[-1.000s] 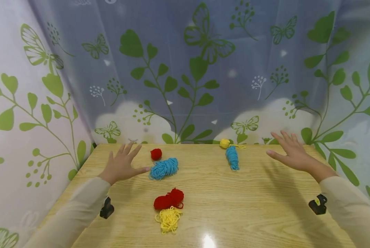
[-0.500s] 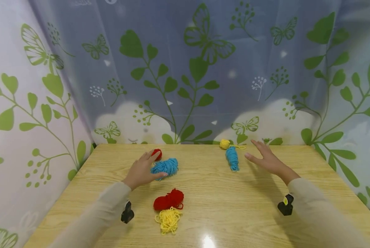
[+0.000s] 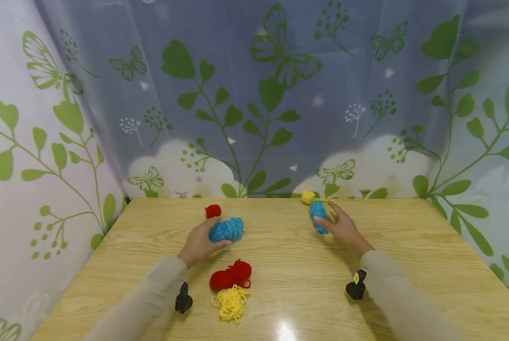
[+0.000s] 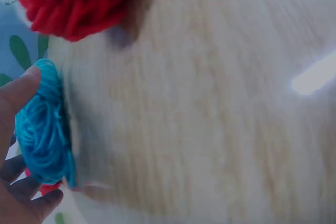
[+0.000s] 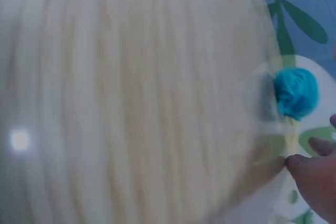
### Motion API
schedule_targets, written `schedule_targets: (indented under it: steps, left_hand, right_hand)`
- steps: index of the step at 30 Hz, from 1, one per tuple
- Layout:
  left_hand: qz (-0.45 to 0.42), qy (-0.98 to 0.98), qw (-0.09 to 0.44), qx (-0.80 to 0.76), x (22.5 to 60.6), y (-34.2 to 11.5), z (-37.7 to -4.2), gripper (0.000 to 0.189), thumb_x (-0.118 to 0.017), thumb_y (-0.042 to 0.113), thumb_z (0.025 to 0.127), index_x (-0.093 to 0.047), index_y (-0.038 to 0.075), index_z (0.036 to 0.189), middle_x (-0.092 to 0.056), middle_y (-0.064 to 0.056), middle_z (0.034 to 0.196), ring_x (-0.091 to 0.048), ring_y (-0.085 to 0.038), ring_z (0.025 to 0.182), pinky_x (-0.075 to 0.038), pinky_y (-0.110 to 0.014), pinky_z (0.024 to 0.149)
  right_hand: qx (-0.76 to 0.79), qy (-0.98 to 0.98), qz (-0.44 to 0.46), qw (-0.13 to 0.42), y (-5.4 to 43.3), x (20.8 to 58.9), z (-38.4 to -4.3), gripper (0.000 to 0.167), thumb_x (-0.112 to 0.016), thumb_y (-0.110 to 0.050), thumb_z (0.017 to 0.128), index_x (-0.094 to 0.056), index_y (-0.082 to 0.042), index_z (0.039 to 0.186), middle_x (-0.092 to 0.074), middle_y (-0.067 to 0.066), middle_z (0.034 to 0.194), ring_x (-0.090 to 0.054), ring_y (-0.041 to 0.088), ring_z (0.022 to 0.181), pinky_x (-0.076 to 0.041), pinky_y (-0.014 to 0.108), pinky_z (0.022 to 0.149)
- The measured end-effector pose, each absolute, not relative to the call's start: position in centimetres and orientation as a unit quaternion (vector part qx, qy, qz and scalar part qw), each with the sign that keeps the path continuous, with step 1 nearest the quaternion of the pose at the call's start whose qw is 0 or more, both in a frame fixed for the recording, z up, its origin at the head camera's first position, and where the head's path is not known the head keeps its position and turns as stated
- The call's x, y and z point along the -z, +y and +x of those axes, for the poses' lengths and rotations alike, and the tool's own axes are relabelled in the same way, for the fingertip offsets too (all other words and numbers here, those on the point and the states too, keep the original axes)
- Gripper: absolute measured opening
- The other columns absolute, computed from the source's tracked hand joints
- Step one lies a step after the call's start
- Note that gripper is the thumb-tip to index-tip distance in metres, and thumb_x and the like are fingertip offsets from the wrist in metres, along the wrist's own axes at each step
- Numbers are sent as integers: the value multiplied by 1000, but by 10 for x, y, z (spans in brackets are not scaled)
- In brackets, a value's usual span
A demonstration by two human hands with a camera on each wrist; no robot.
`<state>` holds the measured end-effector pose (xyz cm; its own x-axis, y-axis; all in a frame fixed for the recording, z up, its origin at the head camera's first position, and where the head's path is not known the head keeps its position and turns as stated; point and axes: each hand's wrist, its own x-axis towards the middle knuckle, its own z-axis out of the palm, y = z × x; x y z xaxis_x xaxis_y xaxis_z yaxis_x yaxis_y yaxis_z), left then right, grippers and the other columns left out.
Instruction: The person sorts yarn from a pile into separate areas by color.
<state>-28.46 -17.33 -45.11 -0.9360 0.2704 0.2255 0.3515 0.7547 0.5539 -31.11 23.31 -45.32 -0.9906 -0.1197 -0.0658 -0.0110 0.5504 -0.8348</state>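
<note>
In the head view, my left hand spans the left end of a thick blue yarn bundle, thumb at the near side and fingers at the far side. The left wrist view shows the thumb over one end of this bundle, the other fingers spread at the opposite end. My right hand reaches beside a slimmer blue yarn bundle; its thumb overlaps that bundle in the head view. A gap separates the right hand from the blue yarn in the right wrist view.
A small red yarn ball lies behind the left blue bundle. Nearer are a red yarn bundle and a loose yellow yarn tangle. A yellow yarn ball sits by the back edge of the wooden table, before a patterned curtain.
Both hands have moved inward and down, from spread out over the table to the two blue yarn bundles. The yarn pieces lie where they were.
</note>
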Motion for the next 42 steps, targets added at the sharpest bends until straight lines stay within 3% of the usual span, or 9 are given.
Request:
schedule_targets:
  steps: [9, 16, 42]
  left_hand:
    - [-125, -928, 83, 341, 458, -167, -281, 60, -80, 20, 79, -57, 0, 131, -58, -19, 131, -54, -37, 121, -43, -50, 101]
    - [-107, -930, 86, 341, 464, -167, -281, 50, -78, 19, 81, -62, 2, 126, -61, -18, 127, -56, -35, 118, -44, -49, 99]
    - [-110, -940, 85, 312, 467, -170, -285, 47, -79, 19, 80, -66, 2, 121, -65, -14, 121, -60, -33, 113, -49, -48, 93]
  right_hand:
    - [446, 894, -5, -30, 214, 466, -315, 81, -60, -40, 94, -21, 3, 150, -29, 29, 150, -31, 43, 136, -32, 54, 108]
    - [442, 894, 2, -74, 207, 468, -317, 67, -62, -27, 95, -33, 9, 144, -46, 31, 137, -49, 43, 122, -45, 51, 97]
    - [439, 891, 97, -65, 214, 454, -313, 48, -58, -22, 95, -52, 6, 134, -53, 26, 132, -48, 42, 122, -44, 51, 98]
